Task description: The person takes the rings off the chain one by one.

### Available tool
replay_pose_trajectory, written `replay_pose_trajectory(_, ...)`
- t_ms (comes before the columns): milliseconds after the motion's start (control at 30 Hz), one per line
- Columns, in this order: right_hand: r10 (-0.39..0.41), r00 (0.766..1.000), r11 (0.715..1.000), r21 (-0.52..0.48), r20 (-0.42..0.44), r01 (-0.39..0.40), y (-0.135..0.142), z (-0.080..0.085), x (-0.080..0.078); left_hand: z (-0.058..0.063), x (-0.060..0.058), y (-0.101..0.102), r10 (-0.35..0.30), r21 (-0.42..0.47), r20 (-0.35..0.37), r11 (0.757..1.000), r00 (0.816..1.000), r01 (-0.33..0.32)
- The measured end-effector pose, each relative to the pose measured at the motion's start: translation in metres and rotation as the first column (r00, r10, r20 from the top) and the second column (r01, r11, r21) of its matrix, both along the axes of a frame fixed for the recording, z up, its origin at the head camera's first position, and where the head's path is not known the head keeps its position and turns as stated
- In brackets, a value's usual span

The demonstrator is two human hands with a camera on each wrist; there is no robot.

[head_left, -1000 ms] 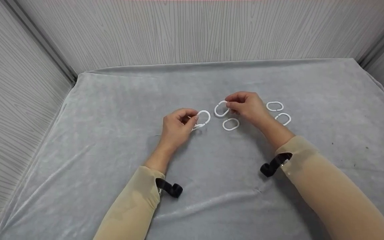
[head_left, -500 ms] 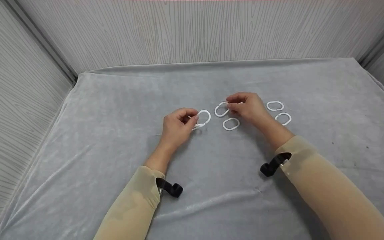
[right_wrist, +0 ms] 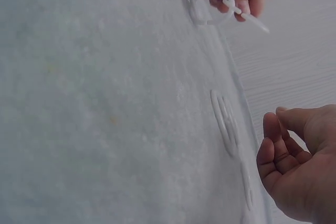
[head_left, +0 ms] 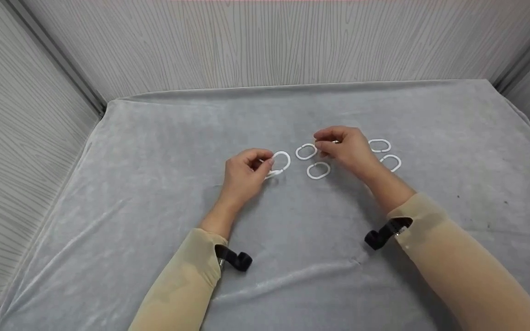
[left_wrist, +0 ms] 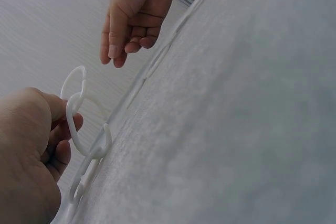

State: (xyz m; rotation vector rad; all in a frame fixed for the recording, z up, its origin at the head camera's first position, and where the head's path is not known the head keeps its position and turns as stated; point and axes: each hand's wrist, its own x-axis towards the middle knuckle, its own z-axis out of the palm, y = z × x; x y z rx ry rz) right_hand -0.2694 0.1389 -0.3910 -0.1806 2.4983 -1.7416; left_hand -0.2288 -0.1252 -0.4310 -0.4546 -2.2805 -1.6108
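In the head view my left hand point(head_left: 245, 174) pinches a white oval plastic ring point(head_left: 289, 161) between thumb and fingertips, with a second white link point(head_left: 274, 174) joined below it. The left wrist view shows a ring point(left_wrist: 70, 124) with a gap in its side, threaded through another ring point(left_wrist: 63, 83). My right hand point(head_left: 344, 145) hovers with relaxed fingers and nothing between them. Just left of its fingertips a white ring point(head_left: 297, 152) lies on the cloth, and another ring point(head_left: 308, 173) lies nearer me. A bit of white shows behind the right fingers, mostly hidden.
Two more white rings lie right of the right hand, one farther point(head_left: 389, 146) and one nearer point(head_left: 400, 163), partly behind the wrist. Grey cloth point(head_left: 154, 207) covers the table, with low wrinkles. Wood-patterned panels point(head_left: 269, 46) stand at the back and sides.
My right hand has let go of the ring it held and drawn slightly back to the right. That ring now lies flat on the cloth. The left hand has not moved.
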Motion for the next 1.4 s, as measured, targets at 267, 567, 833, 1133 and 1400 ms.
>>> replay_pose_trajectory(267,0.022,1.0,0.996,-0.088,0.01,-0.021,-0.006,0.003,0.015,0.0,-0.001,-0.003,-0.014,0.005,-0.005,1.0,1.0,0.015)
replay_pose_trajectory(567,0.07,0.997,0.993,-0.098,-0.016,-0.072,-0.014,0.006,0.031,0.002,-0.001,-0.004,-0.024,-0.004,-0.006,1.0,1.0,0.024)
replay_pose_trajectory(833,0.11,0.993,0.979,-0.17,-0.034,-0.114,-0.021,-0.002,0.04,0.001,-0.001,-0.003,-0.055,-0.015,-0.012,0.998,0.998,0.055)
replay_pose_trajectory(1133,0.167,0.978,0.97,-0.159,-0.129,-0.186,-0.025,-0.017,0.041,0.003,-0.001,-0.002,-0.075,-0.028,-0.011,0.997,0.997,0.074)
replay_pose_trajectory(1400,0.197,0.971,0.959,-0.179,-0.138,-0.22,-0.025,-0.02,0.041,0.002,0.001,-0.001,-0.093,-0.049,0.015,0.994,0.996,0.094)
